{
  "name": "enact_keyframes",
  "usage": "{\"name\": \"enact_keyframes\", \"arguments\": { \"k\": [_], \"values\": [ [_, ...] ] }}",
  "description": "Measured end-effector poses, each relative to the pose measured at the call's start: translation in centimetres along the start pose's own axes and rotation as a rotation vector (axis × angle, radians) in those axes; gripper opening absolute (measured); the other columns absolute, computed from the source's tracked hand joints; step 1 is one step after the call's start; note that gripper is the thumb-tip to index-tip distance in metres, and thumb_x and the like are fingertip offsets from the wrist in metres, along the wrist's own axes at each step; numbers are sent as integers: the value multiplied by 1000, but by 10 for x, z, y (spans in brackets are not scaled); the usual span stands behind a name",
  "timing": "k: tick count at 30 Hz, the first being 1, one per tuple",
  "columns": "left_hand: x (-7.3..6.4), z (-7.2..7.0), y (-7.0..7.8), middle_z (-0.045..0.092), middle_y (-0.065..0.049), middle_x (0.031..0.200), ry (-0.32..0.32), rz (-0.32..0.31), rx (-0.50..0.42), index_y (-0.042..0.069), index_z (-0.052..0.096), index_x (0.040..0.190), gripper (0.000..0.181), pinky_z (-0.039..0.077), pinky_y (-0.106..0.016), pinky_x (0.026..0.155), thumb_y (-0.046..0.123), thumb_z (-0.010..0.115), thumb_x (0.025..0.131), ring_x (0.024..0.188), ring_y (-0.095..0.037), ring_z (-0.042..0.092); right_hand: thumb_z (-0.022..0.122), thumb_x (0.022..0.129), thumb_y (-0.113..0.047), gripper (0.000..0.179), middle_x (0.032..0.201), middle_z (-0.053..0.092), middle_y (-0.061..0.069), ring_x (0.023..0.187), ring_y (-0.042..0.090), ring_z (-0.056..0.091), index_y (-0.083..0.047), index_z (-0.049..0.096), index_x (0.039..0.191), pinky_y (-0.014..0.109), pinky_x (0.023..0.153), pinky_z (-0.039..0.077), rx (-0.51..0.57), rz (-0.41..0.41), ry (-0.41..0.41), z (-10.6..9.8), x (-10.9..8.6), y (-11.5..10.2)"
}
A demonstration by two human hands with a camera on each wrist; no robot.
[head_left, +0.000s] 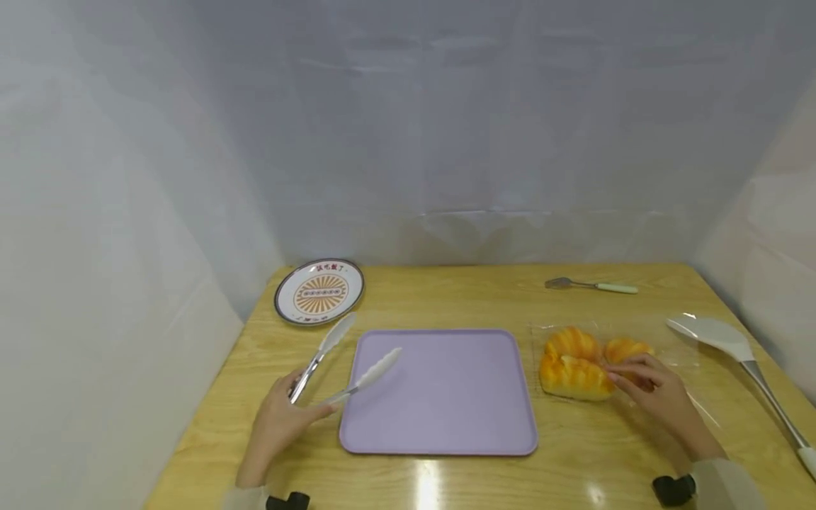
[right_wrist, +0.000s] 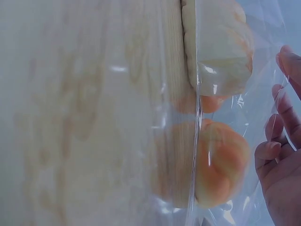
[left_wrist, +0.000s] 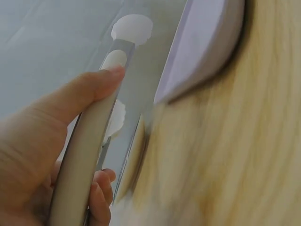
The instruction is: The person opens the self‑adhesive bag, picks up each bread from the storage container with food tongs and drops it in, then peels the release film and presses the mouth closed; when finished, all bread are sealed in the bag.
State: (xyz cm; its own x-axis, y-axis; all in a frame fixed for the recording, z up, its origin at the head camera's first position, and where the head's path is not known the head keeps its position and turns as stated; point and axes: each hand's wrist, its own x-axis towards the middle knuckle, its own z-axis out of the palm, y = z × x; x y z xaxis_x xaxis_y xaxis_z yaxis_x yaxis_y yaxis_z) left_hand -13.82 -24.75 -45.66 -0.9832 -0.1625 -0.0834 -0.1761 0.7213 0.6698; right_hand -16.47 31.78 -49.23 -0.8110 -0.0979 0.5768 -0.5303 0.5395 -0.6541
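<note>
In my left hand [head_left: 280, 421] I grip metal tongs with white scalloped tips [head_left: 379, 367]. Their two arms are spread apart, one tip over the lilac tray [head_left: 440, 389] and the other near the plate. The left wrist view shows my thumb pressed along the pale handle of the tongs [left_wrist: 82, 155]. At the right, my right hand [head_left: 656, 393] pinches the film of a clear plastic bag [right_wrist: 270, 28], raising it off the bread. Inside lie a loaf [head_left: 576, 380], a ridged roll [head_left: 571, 343] and a round bun [head_left: 627, 349], partly hidden by my fingers.
A white patterned plate [head_left: 287, 297] lies at the back left of the wooden table [head_left: 446, 297]. A small fork [head_left: 589, 285] with a pale green handle rests at the back right. Along the right edge lies a large white-headed spoon [head_left: 714, 334] with a metal handle.
</note>
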Motion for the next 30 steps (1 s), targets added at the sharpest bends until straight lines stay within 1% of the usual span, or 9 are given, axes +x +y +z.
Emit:
{"name": "enact_keyframes", "arguments": {
  "k": [3,7,10,13,16,19,23,26,30],
  "values": [
    [-4,-11,-15,39,-29,146,13,-74,5,1,33,148,107,37,-63,104,55,81,70,130,-50,42,69,70,24,24,88,59,-11,64,2,38,9,71,90,22,54,32,5,2,1,0,0,-5],
    [-6,-21,-33,37,-33,145,37,-130,13,-4,27,149,112,37,-65,102,60,77,72,130,-52,40,69,72,22,22,88,59,-14,63,2,38,9,71,89,22,54,31,9,2,3,-2,4,-21],
    [-6,-26,-46,36,-35,145,63,-173,15,-7,27,149,114,36,-65,103,61,76,72,129,-54,39,69,72,21,21,87,59,-14,63,2,38,8,71,89,21,53,31,10,0,2,-3,6,-27],
    [-8,-29,-56,38,-37,143,87,-228,20,-8,30,147,112,37,-64,102,63,76,72,128,-55,40,69,72,21,22,87,58,-15,63,2,38,8,71,89,21,54,31,1,4,-5,-2,5,-22],
    [-10,-31,-63,42,-37,139,108,-265,23,-8,34,144,110,40,-63,99,63,76,72,125,-54,44,70,72,21,23,87,58,-16,63,1,37,6,72,90,22,53,31,-14,15,-12,-2,3,-9],
    [-10,-32,-66,42,-38,139,112,-268,26,-10,32,144,111,40,-63,98,63,76,72,124,-55,44,71,72,20,25,87,58,-17,63,2,38,4,73,90,22,53,31,-3,11,-18,-2,2,4],
    [-9,-32,-68,41,-40,138,120,-235,29,-13,32,143,109,37,-64,103,58,77,74,125,-57,42,71,73,18,26,87,59,-17,62,2,38,2,74,93,23,52,31,5,22,-30,-4,2,10],
    [-9,-31,-68,41,-43,135,133,-219,47,-14,31,143,107,35,-64,103,55,77,75,123,-58,40,71,73,18,25,86,59,-16,61,2,38,3,74,93,24,52,31,-8,27,-36,-4,1,10],
    [-9,-29,-69,37,-44,130,130,-216,69,-13,28,144,107,33,-65,102,51,77,75,119,-58,36,70,72,20,26,85,58,-14,61,2,38,5,73,93,23,52,31,-19,5,-35,-4,3,-2]
  ]
}}
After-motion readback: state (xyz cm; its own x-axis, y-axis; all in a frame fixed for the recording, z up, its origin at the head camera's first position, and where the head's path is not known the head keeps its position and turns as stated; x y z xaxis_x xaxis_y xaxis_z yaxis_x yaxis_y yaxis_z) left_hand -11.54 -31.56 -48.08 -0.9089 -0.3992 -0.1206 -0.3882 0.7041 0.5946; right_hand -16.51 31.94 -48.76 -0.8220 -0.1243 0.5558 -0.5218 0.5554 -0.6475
